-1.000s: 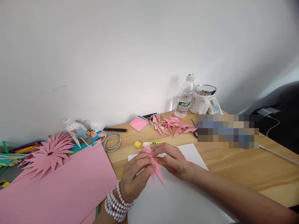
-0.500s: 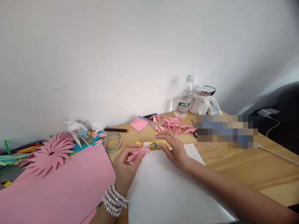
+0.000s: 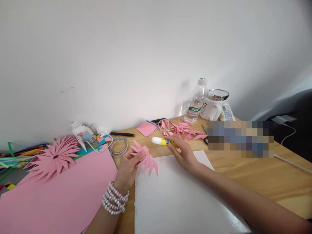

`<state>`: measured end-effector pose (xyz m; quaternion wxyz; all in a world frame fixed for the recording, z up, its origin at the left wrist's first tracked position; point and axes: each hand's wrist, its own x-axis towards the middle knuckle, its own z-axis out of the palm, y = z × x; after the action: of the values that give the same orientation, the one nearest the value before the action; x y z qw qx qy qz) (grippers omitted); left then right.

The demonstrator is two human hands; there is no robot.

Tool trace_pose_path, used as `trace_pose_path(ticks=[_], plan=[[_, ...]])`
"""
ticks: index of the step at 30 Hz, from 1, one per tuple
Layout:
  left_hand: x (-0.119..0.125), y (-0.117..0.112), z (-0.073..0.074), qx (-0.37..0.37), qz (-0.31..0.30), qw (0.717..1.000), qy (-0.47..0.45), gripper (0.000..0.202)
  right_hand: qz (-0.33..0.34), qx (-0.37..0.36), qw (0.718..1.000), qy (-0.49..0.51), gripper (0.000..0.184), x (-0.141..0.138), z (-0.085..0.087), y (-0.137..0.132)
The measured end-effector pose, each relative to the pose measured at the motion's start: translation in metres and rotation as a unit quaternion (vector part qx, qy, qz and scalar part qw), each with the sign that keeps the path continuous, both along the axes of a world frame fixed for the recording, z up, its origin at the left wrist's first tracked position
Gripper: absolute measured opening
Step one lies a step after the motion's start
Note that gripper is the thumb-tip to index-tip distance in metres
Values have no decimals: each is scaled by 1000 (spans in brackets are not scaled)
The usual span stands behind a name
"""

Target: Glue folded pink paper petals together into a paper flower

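Observation:
Between the thumb and fingers of my left hand (image 3: 129, 165) is a pink folded-paper fan (image 3: 148, 160), its points spread to the right and downward. My right hand (image 3: 182, 149) grips a yellow glue stick (image 3: 165, 141), whose white end points left toward the fan. Both hands are over the far end of a white board (image 3: 180, 195). Beyond my right hand lies a pile of loose pink folded pieces (image 3: 181, 129). A finished-looking pink paper rosette (image 3: 56, 157) rests at the left on a large pink sheet (image 3: 73, 191).
Along the wall stand a water bottle (image 3: 195, 102) and a white mug (image 3: 212, 105). Square pink papers (image 3: 147, 128), a black marker (image 3: 122, 134) and a coiled cable (image 3: 119, 147) lie on the wooden table. Scissors (image 3: 205, 131) are beside a blurred-out patch at right.
My right hand has picked the glue stick up off the table. In my left hand the pink paper has turned and its points now show fanned out.

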<state>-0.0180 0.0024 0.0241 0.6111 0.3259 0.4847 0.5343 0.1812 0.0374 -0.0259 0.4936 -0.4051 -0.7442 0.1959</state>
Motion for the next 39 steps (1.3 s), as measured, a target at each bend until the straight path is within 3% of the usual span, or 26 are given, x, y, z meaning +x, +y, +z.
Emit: trace_pose_path(ticks=[7, 21, 30, 39], plan=[[1, 2, 0, -2, -12, 997, 82, 19, 63, 9, 996, 55, 21, -4, 4, -8], [1, -2, -6, 15, -64, 979, 192, 22, 83, 52, 995, 26, 19, -5, -1, -6], [-2, 0, -7, 9, -46, 982, 180, 22, 100, 80, 992, -11, 22, -5, -1, -9], [-1, -1, -7, 2, -98, 972, 211, 21, 76, 97, 992, -18, 23, -4, -3, -4]])
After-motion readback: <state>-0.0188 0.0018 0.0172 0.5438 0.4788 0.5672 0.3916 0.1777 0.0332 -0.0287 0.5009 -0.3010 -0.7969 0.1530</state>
